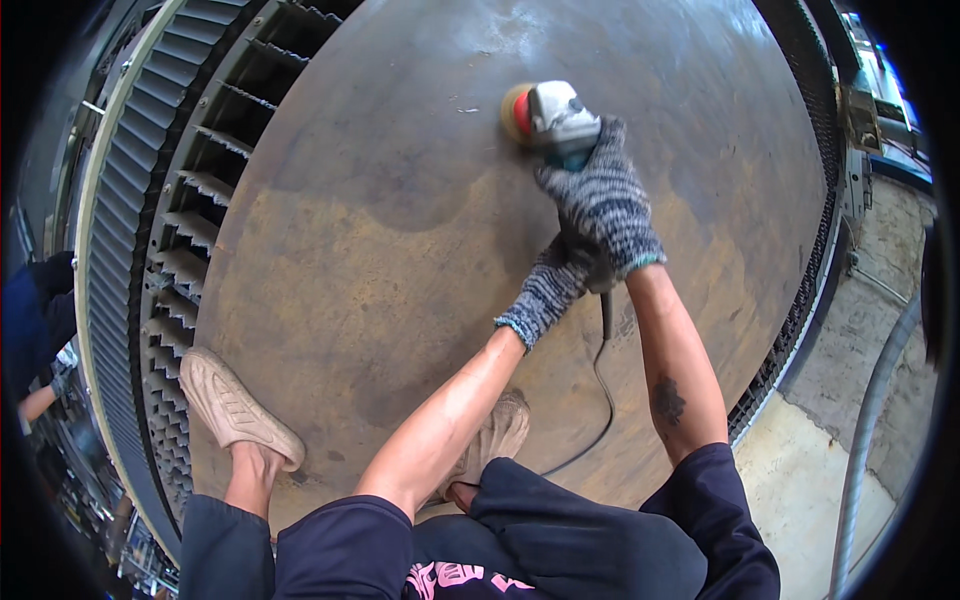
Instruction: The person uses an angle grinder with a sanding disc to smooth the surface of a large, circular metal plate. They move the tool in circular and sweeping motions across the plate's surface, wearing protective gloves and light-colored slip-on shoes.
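Observation:
Both my hands wear grey-and-white knit gloves and are closed on one angle grinder [565, 118]. My right hand [608, 200] wraps the front of its body, just behind the silver gear head. Lower down, my left hand [552, 285] grips the rear end, partly hidden by the right glove. A tan disc [515, 112] with a red centre sits at the grinder's left side, blurred, close to or against the metal plate [350, 300]; contact cannot be made out. The broad plate is darker grey at the far side and brownish nearer me.
A black cord [608, 400] runs from the grinder back toward my legs. My feet in beige clogs [240, 410] stand on the plate. Toothed metal slats [185, 270] line its left edge. A grey hose [870, 420] crosses the floor at right. Another person's arm [40, 400] shows far left.

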The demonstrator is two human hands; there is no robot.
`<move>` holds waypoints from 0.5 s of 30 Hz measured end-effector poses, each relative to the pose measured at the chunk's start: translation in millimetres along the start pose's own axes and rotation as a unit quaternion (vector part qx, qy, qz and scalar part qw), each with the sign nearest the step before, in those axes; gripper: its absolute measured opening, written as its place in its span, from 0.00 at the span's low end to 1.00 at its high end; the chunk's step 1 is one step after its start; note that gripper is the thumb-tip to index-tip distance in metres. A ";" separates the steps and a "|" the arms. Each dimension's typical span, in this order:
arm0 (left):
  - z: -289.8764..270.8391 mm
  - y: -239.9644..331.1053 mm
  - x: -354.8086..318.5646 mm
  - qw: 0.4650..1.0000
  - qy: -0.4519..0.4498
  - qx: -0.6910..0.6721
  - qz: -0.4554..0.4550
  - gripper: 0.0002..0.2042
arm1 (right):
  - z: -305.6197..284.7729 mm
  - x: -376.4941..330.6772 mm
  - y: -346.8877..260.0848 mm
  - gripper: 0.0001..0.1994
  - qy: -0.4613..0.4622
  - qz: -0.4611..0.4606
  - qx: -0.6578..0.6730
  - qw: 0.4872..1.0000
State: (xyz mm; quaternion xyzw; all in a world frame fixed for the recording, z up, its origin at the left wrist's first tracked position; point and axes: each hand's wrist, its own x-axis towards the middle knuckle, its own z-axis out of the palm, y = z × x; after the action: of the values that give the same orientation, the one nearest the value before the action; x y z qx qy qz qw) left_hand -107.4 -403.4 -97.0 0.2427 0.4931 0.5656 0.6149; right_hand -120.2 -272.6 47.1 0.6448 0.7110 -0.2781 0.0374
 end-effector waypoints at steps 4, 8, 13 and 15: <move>-7.4 -25.6 -21.5 0.994 0.007 0.097 0.046 0.23 | 7.3 -31.4 -2.0 0.55 -0.053 0.000 0.022 0.998; 23.5 16.0 -33.3 0.977 0.003 0.167 -0.131 0.25 | 5.3 -19.2 33.6 0.54 0.076 0.074 -0.035 0.994; 21.7 -16.1 -22.8 0.968 0.105 -0.224 -0.046 0.22 | 8.7 -17.2 1.3 0.47 0.022 -0.021 0.025 0.999; 19.9 -49.5 -45.4 0.981 0.131 -0.131 -0.051 0.22 | 18.0 -39.9 -5.5 0.46 -0.020 -0.025 0.018 0.999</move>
State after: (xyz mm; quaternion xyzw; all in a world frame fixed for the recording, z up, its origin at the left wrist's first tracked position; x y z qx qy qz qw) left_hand -61.6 -452.7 -116.5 0.0582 0.5026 0.6204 0.5992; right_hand -124.2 -316.4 50.3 0.6214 0.7212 -0.3044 0.0332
